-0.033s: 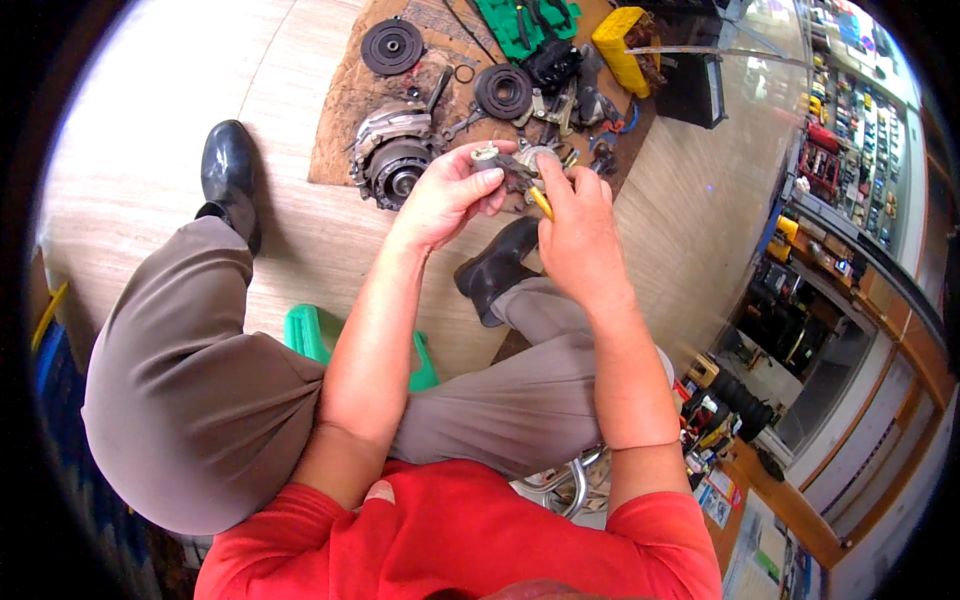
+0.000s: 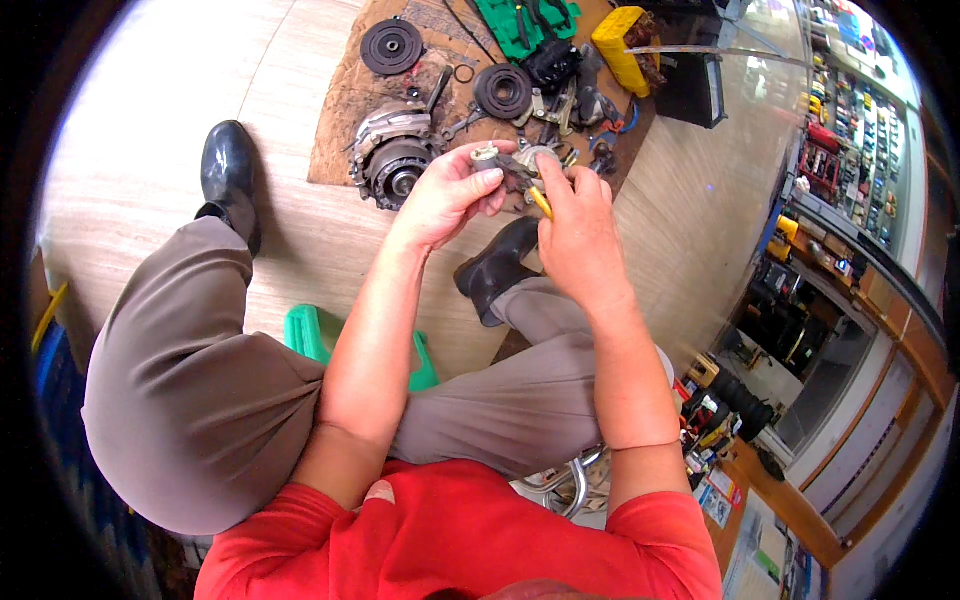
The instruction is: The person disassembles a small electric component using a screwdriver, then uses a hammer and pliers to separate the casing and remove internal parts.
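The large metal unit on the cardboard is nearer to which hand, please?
Left. In the picture, the left hand is just right of the large metal unit; the right hand is farther right, beyond the left hand.

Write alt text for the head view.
A person's left hand holds a small grey part; the right hand is close against it, beside a yellow piece. Beyond, a round-faced metal assembly and two black discs lie on a brown sheet.
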The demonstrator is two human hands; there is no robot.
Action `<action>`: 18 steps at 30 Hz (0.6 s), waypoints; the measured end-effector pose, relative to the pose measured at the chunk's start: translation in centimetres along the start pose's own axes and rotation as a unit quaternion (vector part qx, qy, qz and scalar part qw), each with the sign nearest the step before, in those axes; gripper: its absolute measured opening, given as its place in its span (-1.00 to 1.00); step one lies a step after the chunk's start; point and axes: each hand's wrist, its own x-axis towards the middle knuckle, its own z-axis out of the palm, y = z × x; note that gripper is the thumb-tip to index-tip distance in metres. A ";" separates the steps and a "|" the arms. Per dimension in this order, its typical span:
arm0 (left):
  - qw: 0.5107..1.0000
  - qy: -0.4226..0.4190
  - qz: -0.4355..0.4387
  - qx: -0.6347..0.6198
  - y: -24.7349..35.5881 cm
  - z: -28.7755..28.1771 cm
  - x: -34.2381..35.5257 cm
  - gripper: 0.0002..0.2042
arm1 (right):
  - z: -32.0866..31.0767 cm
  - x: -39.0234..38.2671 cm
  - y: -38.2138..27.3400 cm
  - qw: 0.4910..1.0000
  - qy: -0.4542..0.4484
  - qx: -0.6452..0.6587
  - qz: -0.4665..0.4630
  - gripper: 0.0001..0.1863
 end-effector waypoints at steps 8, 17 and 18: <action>0.997 -0.010 0.021 -0.079 -0.5 -0.3 0.1 -0.61 | 0.0 -0.2 0.2 1.000 0.022 -0.004 0.000 -0.40; 0.998 -0.001 0.007 -0.057 -0.5 -0.2 -0.1 -0.57 | -0.3 -0.2 0.0 1.000 0.022 -0.009 0.014 -0.39; 0.998 -0.002 0.005 -0.055 -0.5 -0.2 0.0 -0.56 | -0.3 -0.2 0.0 1.000 0.023 -0.013 0.015 -0.39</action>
